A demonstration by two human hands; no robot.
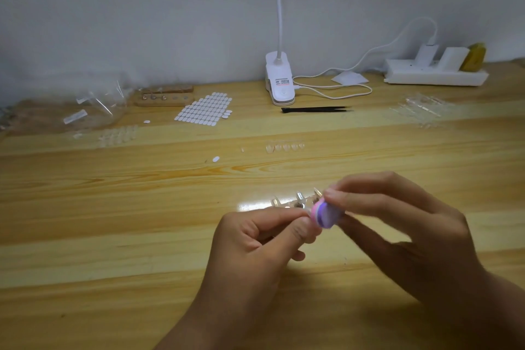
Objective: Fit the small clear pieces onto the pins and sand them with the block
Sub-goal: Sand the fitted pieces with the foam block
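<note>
Between the hands, right hand (397,224) pinches the light block (324,214) by its end against the pins (299,197), which left hand (255,239) pinches low down, spare clear pieces (285,146) beyond on tabletop (113,207), probably slippery and brittle, so hold pins, not pieces.

Wooden table (113,207) against plain pale wall (142,8); white clip lamp (279,79) at back.

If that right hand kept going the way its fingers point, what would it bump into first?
Probably the left hand, whose fingers sit against the sanding block that the right hand pinches. The metal pins stand close behind; depth is unclear.
</note>
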